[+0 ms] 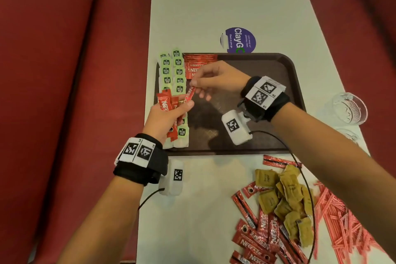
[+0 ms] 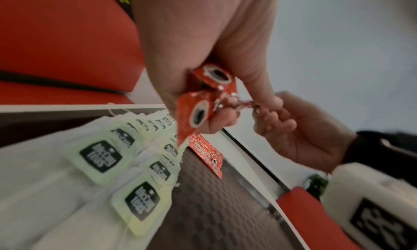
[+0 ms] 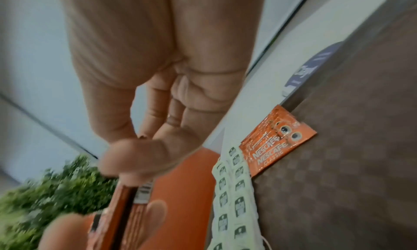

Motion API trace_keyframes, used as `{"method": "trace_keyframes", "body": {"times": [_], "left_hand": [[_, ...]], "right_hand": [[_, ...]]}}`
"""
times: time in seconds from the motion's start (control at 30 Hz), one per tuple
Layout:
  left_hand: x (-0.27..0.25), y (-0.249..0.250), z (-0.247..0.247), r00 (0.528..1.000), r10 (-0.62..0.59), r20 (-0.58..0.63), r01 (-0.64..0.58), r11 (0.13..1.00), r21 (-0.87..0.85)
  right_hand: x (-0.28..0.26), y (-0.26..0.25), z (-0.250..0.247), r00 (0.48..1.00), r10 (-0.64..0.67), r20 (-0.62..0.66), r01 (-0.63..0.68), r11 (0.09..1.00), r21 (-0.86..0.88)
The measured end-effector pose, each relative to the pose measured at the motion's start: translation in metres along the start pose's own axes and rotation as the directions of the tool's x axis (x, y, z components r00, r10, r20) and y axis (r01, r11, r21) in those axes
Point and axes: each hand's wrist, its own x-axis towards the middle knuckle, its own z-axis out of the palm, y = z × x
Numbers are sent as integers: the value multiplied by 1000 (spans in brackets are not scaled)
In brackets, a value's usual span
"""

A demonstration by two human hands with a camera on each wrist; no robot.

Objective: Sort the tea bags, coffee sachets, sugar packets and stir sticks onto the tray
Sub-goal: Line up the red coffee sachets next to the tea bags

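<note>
1. Left of both hands, the red bench seat [image 1: 64, 92] runs along the worktop [image 1: 214, 6] edge and carries nothing for the task.
2. The left hand [image 1: 167, 118] is clenched round a bundle of coffee sachets [image 1: 166, 103], fanned upward. Likely it serves as a holder, so the other hand can draw them out one at a time.
3. Just beyond and under the left hand, the tea bags [image 1: 173, 70] lie in two overlapping rows down the left side of the tray [image 1: 289, 75], green tags up. This group looks done.
4. Between the hands, the right hand [image 1: 214, 80] pinches the top end of a single sachet [image 1: 189, 94] between thumb and fingertips, its lower end still in the left hand's bundle. The light pinch suits sliding it free without dragging the others.
5. Just beyond the right hand's fingers, a flat stack of sachets [image 1: 197, 64] sits on the tray beside the tea bags, probably where this one is headed.
6. Under and right of the right hand, the tray floor is bare, presumably room for the remaining kinds.
7. Nearer the person than the right forearm, loose sachets [image 1: 257, 240], brown sugar packets [image 1: 285, 199] and pink stir sticks [image 1: 342, 221] lie in heaps on the worktop, unsorted.
8. Right of the right wrist stands a glass [image 1: 347, 107].
</note>
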Motion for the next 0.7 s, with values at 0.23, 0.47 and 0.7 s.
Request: {"method": "trace_keyframes", "body": {"times": [0.23, 0.47, 0.7], "left_hand": [[-8, 7, -4, 1000, 10, -9, -10, 997, -76], [-13, 4, 13, 1000, 25, -9, -26, 996, -86], [-14, 3, 26, 999, -5, -38, -1, 990, -141]], "right_hand": [[-20, 9, -3, 994, 33, -101, -18, 990, 140], [-28, 14, 11, 968, 84, -237, 10, 928, 371], [-32, 14, 18, 974, 170, -152, -117, 943, 311]]}}
